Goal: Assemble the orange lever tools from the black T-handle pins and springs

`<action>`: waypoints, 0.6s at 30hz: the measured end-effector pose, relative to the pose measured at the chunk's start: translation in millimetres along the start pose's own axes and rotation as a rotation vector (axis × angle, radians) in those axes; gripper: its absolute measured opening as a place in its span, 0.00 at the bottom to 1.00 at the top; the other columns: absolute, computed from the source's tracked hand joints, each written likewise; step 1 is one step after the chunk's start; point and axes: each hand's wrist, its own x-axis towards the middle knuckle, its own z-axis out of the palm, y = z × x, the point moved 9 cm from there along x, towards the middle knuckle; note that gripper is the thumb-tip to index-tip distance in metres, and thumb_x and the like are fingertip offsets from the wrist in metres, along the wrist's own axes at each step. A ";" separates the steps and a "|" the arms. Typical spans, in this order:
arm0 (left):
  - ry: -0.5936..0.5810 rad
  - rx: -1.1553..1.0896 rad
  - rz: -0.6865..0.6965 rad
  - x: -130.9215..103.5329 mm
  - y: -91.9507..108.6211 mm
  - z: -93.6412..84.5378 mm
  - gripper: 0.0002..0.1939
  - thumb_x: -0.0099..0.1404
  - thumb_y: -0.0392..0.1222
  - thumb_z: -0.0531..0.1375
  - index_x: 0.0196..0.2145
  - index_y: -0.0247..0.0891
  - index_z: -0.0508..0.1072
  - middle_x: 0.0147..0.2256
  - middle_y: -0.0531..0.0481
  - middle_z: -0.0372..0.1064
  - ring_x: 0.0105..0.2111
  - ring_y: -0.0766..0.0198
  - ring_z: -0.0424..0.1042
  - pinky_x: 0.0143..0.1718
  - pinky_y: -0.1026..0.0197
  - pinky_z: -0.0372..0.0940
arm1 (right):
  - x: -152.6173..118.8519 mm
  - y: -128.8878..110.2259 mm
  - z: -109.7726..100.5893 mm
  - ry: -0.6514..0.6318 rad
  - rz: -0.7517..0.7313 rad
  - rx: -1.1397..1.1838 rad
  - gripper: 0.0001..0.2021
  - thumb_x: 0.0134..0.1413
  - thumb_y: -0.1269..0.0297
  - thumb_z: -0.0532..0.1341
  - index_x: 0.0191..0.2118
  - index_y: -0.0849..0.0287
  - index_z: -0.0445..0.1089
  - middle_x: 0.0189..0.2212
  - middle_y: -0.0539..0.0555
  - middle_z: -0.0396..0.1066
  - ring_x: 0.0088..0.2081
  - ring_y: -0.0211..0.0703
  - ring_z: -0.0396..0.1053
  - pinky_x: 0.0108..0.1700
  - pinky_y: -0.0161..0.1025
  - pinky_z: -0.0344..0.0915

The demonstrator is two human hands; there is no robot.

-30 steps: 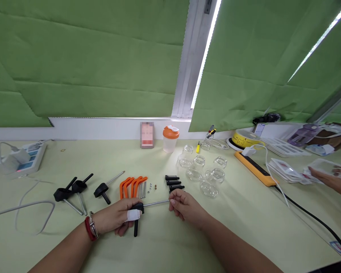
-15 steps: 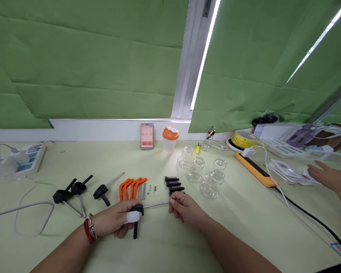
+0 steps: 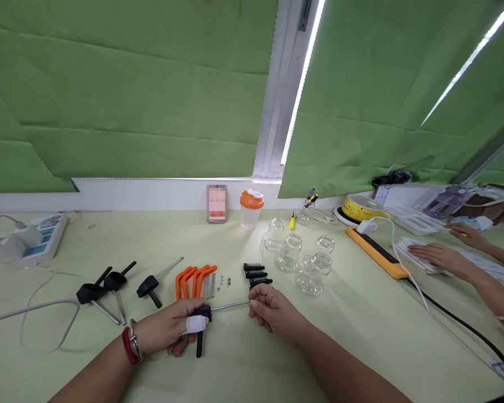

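My left hand (image 3: 170,327), a white wrap on one finger, is closed around a black plastic part (image 3: 199,342) whose black arm points toward me. A thin metal rod (image 3: 231,305) runs from that part to the right. At the rod's far end, the fingertips of my right hand (image 3: 275,310) are pinched together on it. Just beyond my left hand lie several orange bent handles (image 3: 195,278), short metal pins (image 3: 209,285) and tiny nuts or screws (image 3: 222,281). Beyond my right hand are several black ribbed pieces (image 3: 255,274), partly hidden by it.
Similar black parts with rods (image 3: 91,293) and a screwdriver (image 3: 170,267) beside another black part (image 3: 148,285) lie left. Glass jars (image 3: 293,246), an orange-lidded cup (image 3: 252,210) and an orange power strip (image 3: 378,252) stand beyond. At right, another person's hands (image 3: 441,257) touch white papers (image 3: 424,266).
My hands and the rod have barely moved. At the right, the other person's hands have come further into view, one reaching left onto the stack of papers.
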 end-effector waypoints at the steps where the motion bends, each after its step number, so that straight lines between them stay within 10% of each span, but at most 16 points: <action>1: 0.003 0.000 0.000 -0.4 0.5 0.1 0.18 0.64 0.56 0.55 0.37 0.35 0.62 0.20 0.57 0.61 0.14 0.72 0.60 0.14 0.71 0.54 | 0.1 0.5 0.1 -0.005 0.002 -0.001 0.11 0.55 0.57 0.57 0.38 0.57 0.60 0.28 0.48 0.67 0.22 0.31 0.58 0.18 0.28 0.53; 18: 0.006 0.010 -0.001 -1.0 0.3 -0.8 0.19 0.63 0.56 0.54 0.40 0.36 0.62 0.20 0.57 0.61 0.14 0.71 0.60 0.14 0.70 0.54 | -1.7 -4.1 1.7 0.011 0.003 -0.052 0.12 0.56 0.54 0.55 0.32 0.58 0.60 0.27 0.49 0.67 0.22 0.31 0.57 0.19 0.28 0.53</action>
